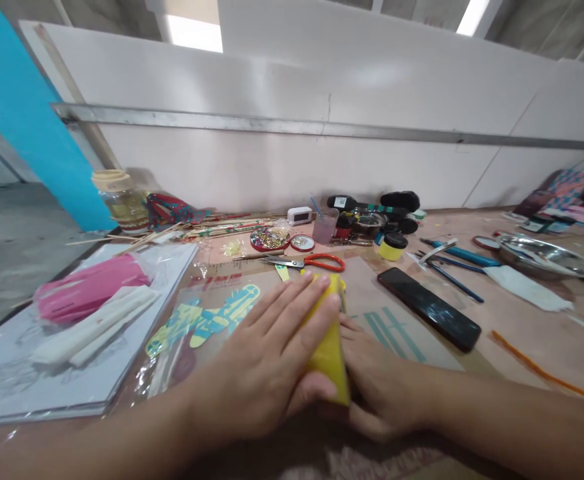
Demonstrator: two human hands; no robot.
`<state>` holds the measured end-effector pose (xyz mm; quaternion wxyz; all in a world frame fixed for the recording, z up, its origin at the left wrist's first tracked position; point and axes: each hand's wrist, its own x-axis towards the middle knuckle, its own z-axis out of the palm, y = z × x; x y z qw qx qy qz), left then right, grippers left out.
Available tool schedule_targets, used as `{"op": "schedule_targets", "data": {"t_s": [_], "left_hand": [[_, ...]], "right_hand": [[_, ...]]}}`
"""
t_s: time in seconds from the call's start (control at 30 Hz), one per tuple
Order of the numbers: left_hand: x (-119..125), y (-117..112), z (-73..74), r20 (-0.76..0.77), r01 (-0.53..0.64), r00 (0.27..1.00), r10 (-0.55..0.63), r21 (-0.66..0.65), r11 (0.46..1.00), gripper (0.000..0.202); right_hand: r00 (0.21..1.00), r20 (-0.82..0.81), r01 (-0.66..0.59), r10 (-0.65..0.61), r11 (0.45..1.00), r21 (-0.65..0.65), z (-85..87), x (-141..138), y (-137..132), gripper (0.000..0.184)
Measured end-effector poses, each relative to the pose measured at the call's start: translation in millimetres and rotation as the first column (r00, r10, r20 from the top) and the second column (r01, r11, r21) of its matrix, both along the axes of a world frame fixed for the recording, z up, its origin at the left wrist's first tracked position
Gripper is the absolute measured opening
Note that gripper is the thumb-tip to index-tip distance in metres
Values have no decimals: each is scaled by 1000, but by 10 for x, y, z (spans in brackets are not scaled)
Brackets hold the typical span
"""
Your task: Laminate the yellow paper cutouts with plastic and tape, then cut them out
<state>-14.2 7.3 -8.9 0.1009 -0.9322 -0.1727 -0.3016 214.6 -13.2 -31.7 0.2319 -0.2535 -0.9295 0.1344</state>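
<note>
My left hand (267,353) lies flat with fingers stretched out, pressing on a yellow paper piece (331,357) on the brown card sheet (397,327). My right hand (382,387) sits on the other side of the yellow piece, fingers curled against its edge; most of its fingers are hidden behind the paper. Just beyond the fingertips lie orange-handled scissors (317,262). Teal and yellow cut-out shapes (207,320) lie in a clear sleeve to the left.
A black phone (429,308) lies right of my hands. Further back are a yellow pot (392,247), bead dishes (269,239), a glass jar (122,200), sticks and a steel bowl (547,257). Pink and white paper (87,293) rests on a plastic-covered board at left.
</note>
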Motion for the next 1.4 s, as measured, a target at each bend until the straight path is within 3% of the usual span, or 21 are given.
{"op": "schedule_targets", "data": {"t_s": [0.1,0.17,0.3,0.43,0.57,0.7,0.8,0.93,1.0,1.1,1.17,1.23,1.33,1.4], "left_hand": [[-3,-22,-76,17,118,993,-120,74,990,54],[-12,-10,-93,30,145,989,-147,55,988,51],[-31,86,-36,89,16,996,1,-196,980,75],[-58,176,101,79,-18,995,62,-471,882,100],[-124,225,241,35,-1,999,28,-611,792,111],[-162,253,312,1,21,1000,-27,-624,781,103],[-133,218,329,-23,-29,1000,18,-584,811,101],[-62,160,293,20,-51,997,74,-542,839,78],[-33,180,215,96,-23,989,111,-643,765,68],[-12,255,23,227,75,951,212,-831,552,64],[-10,280,-96,278,147,932,234,-878,455,65],[-5,256,-149,281,169,934,220,-891,422,76],[42,158,-94,261,157,941,217,-901,405,103],[104,97,-25,318,230,916,244,-915,331,101]], "right_hand": [[994,-82,-67,69,997,29,5,22,-13,43],[995,-91,-39,43,998,53,-32,54,-9,44],[998,-53,41,-38,998,44,-99,98,39,43],[999,4,43,-43,999,19,-78,83,60,39],[987,160,13,-13,1000,1,-49,72,22,29],[978,208,2,-4,1000,13,-50,69,-7,30],[978,207,19,-20,1000,6,-30,55,-7,30],[997,64,29,-30,999,28,-10,45,-4,37],[995,-65,74,-73,997,13,-31,56,-11,39],[959,-180,207,-221,974,-90,-80,75,-33,51],[944,-191,246,-268,960,-131,-101,77,-48,54],[947,-186,240,-263,961,-141,-103,70,-64,56],[945,-173,248,-277,954,-168,-85,59,-82,57],[937,-175,268,-304,943,-199,-73,57,-83,58]]}}
